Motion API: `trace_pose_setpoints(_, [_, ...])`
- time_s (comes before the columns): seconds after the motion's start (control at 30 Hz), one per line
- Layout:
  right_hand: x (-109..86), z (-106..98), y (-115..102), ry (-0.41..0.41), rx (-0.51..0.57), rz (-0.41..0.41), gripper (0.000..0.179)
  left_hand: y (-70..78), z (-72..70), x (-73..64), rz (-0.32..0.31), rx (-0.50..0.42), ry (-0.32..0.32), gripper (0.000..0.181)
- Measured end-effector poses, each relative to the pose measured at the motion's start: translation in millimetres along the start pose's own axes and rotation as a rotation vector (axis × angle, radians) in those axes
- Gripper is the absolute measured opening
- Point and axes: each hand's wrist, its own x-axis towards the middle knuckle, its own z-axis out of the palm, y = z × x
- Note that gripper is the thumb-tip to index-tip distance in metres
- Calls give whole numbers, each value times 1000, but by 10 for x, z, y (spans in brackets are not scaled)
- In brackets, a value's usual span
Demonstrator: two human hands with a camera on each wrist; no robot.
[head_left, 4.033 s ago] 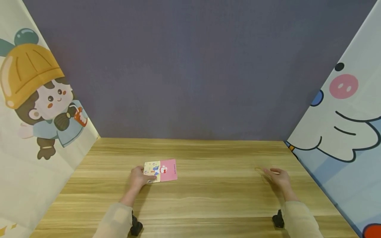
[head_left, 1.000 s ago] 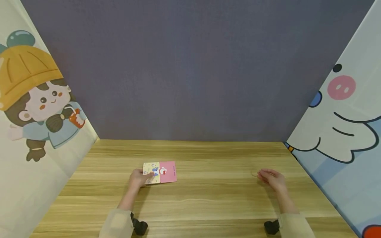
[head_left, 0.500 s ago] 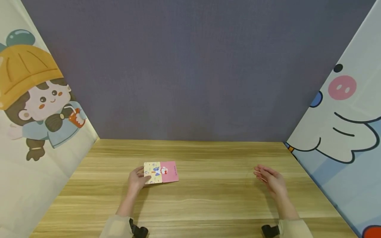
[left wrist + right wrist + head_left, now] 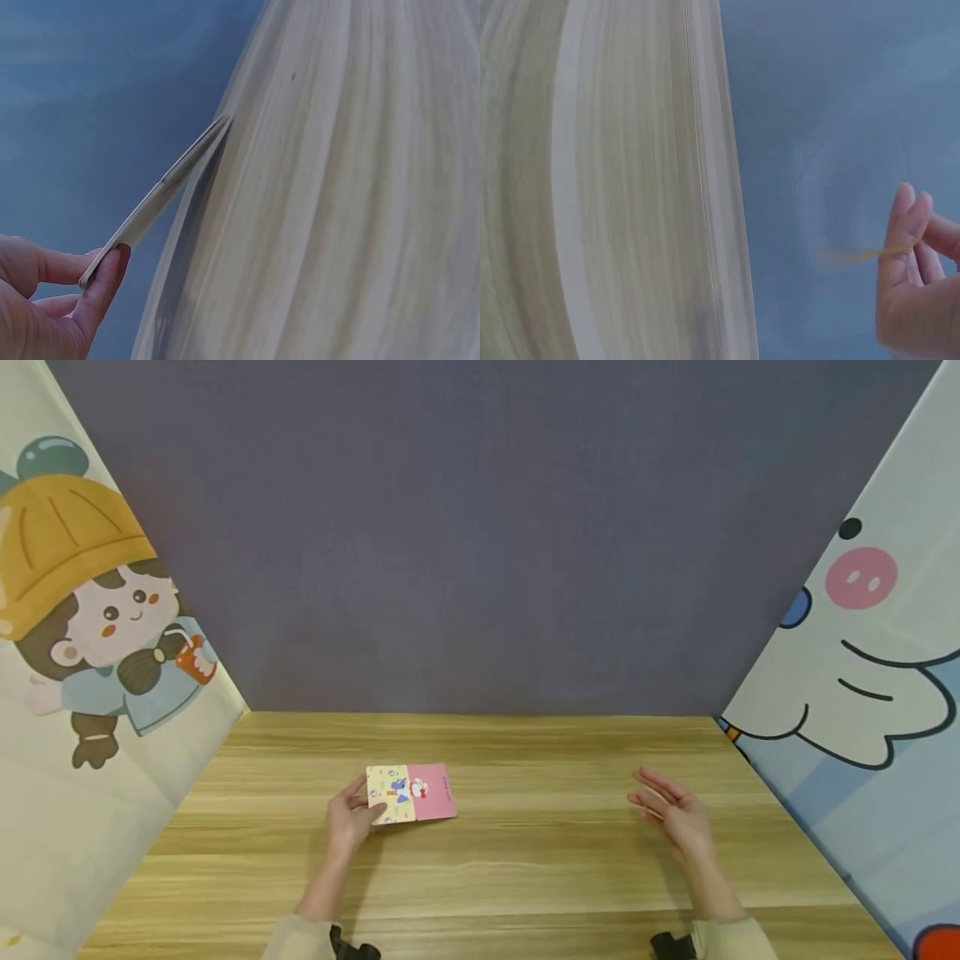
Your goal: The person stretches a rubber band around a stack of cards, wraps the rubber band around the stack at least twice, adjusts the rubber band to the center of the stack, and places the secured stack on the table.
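Left hand (image 4: pixel 351 818), pinching the near-side corner of a two-panel card (image 4: pixel 411 792): thumb on the pale-yellow panel, fingers beneath. The card extends rightward from this grip, its pink panel farther out; the left wrist view shows it tilted, and contact between its far end and the table (image 4: pixel 510 868) cannot be determined. Right hand (image 4: pixel 678 818), well apart to the right, holding a thin yellow band (image 4: pixel 866 254) at the fingertips, one end trailing in a blur. Beyond both grips stands a dark wall (image 4: pixel 480 543); outward on either side, cartoon-printed panels (image 4: pixel 870 693).
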Motion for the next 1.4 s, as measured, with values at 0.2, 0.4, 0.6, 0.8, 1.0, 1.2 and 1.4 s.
trace_pose_setpoints(0.2, [-12, 87, 45, 2, 47, -18, 60, 49, 36, -76, 2, -13, 8, 61])
trace_pose_setpoints(0.4, [-87, 165, 38, 41, 46, -41, 49, 123, 106, -184, 16, -33, 8, 61])
trace_pose_setpoints(0.6, [-172, 239, 29, 18, -64, -64, 46, 167, 176, -268, 26, -81, 15, 60])
trace_pose_setpoints(0.8, [-218, 331, 64, 1, -172, -112, 43, 203, 224, -341, 29, -141, 1, 61])
trace_pose_setpoints(1.0, [-371, 605, -99, -29, -334, -166, 45, 222, 282, -415, 55, -145, -3, 61])
trace_pose_setpoints(1.2, [-605, 995, -451, -183, -278, -341, 48, 224, 363, -487, 112, -191, -24, 61])
trace_pose_setpoints(1.4, [-734, 1264, -626, -163, -367, -327, 54, 273, 448, -552, 133, -225, -44, 60])
